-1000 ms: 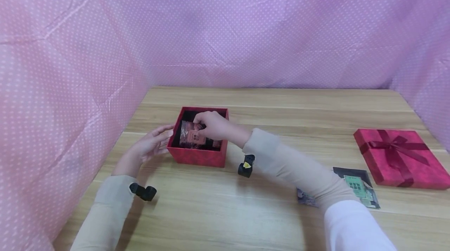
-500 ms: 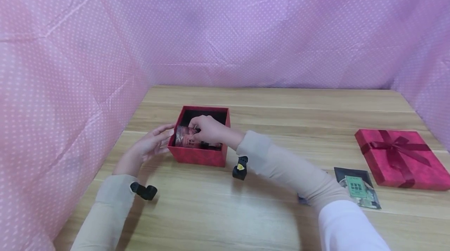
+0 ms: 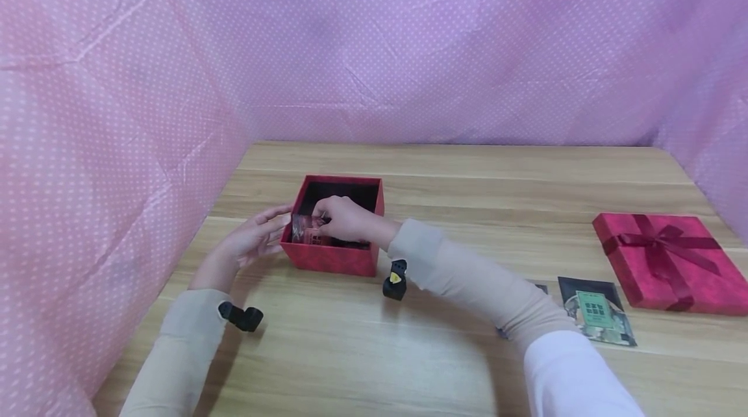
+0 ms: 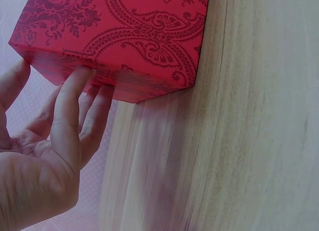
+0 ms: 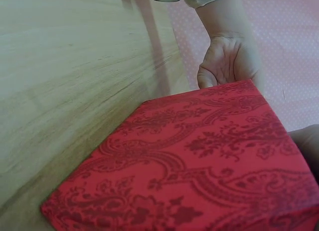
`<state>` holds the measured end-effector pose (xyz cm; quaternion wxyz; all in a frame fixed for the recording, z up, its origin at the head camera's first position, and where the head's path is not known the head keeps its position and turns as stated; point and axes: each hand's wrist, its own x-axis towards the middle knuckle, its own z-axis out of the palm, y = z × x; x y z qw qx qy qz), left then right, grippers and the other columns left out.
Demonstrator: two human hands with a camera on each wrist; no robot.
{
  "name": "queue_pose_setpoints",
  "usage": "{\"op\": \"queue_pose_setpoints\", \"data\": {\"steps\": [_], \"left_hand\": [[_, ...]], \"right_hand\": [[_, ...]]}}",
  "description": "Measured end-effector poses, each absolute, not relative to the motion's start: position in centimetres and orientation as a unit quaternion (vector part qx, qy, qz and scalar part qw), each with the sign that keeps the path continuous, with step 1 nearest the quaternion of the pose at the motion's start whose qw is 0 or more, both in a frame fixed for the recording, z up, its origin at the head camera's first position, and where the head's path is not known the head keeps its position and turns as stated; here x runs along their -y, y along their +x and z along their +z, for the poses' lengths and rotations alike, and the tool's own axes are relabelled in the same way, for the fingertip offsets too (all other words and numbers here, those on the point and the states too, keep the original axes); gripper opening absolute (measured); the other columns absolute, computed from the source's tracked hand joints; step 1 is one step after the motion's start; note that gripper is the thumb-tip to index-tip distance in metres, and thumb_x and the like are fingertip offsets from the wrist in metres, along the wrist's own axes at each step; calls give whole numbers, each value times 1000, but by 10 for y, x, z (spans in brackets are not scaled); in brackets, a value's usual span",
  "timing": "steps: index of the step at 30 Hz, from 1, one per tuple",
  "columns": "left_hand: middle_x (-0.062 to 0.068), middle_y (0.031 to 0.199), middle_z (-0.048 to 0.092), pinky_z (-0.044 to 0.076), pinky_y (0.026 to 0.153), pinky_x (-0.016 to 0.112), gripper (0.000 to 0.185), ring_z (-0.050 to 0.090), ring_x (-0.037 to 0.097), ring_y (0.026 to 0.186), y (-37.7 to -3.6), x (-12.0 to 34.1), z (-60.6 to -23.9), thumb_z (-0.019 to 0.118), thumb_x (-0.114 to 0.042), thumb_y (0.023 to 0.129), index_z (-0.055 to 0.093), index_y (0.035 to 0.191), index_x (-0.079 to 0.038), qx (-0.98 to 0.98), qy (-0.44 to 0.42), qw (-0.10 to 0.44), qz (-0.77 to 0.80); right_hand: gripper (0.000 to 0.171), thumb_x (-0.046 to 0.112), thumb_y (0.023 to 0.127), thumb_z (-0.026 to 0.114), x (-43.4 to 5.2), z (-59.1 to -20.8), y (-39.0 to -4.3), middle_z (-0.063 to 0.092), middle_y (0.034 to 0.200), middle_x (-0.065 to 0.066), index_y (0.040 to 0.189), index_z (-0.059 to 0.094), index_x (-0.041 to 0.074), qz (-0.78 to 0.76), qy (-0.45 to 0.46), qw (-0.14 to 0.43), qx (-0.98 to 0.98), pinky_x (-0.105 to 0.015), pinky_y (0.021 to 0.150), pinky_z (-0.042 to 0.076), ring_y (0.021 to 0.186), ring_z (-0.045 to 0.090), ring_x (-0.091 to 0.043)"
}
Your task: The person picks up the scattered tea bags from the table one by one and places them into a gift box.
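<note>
Packet inside open red box, at its left inner wall, box on table left of centre. Right hand reaches over rim, fingers curled, pinching packet. Judgement: best to lower packet flat, keep it off rim, release only once seated. Left hand at box's left wall, fingers straight, slightly spread, tips touching wall, holding nothing; should brace steadily. Lid with bow well apart at right; card near lid.

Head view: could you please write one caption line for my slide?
Right hand lowers a small packet into an open red box while the left hand steadies its side.
</note>
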<state>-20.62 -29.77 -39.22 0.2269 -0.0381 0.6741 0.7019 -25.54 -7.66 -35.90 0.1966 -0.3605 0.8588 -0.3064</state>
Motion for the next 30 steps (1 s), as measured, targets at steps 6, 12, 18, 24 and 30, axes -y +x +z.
{"op": "queue_pose_setpoints", "data": {"steps": [6, 12, 18, 24, 30], "left_hand": [[-15, 102, 67, 53, 82, 25, 21, 63, 3, 97, -208, 296, -394, 45, -23, 101, 47, 122, -28, -677, -39, 225, 699], [-14, 104, 67, 52, 83, 27, 19, 63, 4, 100, -208, 297, -395, 47, -24, 101, 48, 119, -30, -676, -46, 224, 701], [-12, 107, 66, 53, 84, 28, 21, 61, 6, 104, -207, 297, -395, 48, -25, 100, 48, 121, -28, -673, -46, 226, 702], [-13, 107, 65, 53, 83, 28, 28, 62, 5, 102, -207, 298, -395, 50, -27, 99, 45, 127, -26, -683, -57, 217, 695], [-13, 107, 65, 54, 82, 27, 41, 62, 5, 101, -207, 299, -396, 51, -29, 99, 39, 137, -19, -691, -61, 216, 687]], "right_hand": [[20, 18, 90, 65, 74, -361, -257, 67, 111, -6, 108, 66, 9, -300, -366, 208, -856, -27, 84, 50, 103, 61, -15], [29, 15, 92, 60, 69, -360, -259, 67, 118, -8, 120, 62, 6, -336, -356, 172, -855, -29, 94, 48, 109, 61, -16], [27, 12, 93, 60, 51, -356, -256, 66, 118, -10, 118, 63, 4, -390, -368, 123, -835, -34, 96, 47, 111, 60, -21], [21, 11, 92, 61, 23, -344, -246, 67, 112, -9, 111, 65, 3, -428, -381, 89, -815, -34, 98, 46, 108, 60, -18], [21, 12, 90, 63, -10, -335, -235, 68, 109, -12, 109, 65, 2, -433, -365, 80, -820, -37, 90, 49, 100, 61, -21]]}}
